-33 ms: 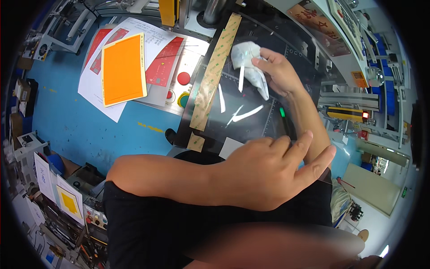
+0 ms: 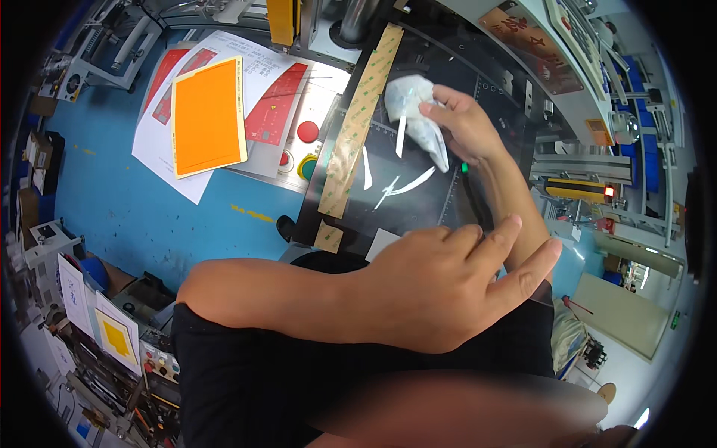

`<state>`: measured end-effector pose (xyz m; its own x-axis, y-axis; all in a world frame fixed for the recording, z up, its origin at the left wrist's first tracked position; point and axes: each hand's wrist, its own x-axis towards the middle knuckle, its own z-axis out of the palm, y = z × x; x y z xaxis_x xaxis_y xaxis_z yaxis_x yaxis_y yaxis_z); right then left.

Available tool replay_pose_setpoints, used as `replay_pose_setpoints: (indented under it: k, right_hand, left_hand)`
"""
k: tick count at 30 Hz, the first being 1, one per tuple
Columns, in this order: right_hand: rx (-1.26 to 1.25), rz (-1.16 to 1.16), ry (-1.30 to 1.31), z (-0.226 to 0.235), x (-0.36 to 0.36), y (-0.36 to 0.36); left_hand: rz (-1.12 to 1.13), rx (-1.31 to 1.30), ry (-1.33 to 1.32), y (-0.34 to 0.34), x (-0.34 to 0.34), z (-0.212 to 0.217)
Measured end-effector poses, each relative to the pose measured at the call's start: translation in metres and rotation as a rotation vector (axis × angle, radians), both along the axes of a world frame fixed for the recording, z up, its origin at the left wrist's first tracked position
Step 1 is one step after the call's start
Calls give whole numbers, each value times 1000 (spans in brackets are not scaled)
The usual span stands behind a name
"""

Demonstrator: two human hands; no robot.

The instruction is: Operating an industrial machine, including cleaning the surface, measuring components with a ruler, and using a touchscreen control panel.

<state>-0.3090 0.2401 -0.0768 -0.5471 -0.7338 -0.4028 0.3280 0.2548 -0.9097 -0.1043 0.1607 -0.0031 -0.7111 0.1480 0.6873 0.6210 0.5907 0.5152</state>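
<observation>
From the head camera, the right hand [image 2: 467,123] reaches out over a black plate [image 2: 418,213] and closes its fingers around a crumpled white cloth [image 2: 414,112], pressing it against the dark surface near the plate's far end. The left hand [image 2: 448,287] lies close to the camera, crossed over the right forearm, fingers loosely spread and holding nothing. A long strip of tan tape [image 2: 357,123] runs down the plate's left edge, and a few thin white slivers [image 2: 407,183] lie on the plate just below the cloth. To the left, on the blue bench [image 2: 149,216], an orange card [image 2: 208,116] rests on top of printed paper sheets [image 2: 224,75]; a red button [image 2: 307,132] sits just beside the plate
</observation>
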Motion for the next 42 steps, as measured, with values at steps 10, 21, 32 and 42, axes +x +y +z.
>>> replay_pose_setpoints:
  k: [10,21,32,42]
  right_hand:
    - [58,8,582,10,37,-3]
    - [-317,477,1347,-5,82,14]
    - [-64,109,1611,-3,-45,-41]
    - [-533,605,1747,-12,62,-8]
  left_hand:
    - [90,-7,-162,-84,42,39]
    - [483,402,-129,-102,68,22]
    - [585,278,-144,-110,67,17]
    - [552,318,-161,-121,79,9]
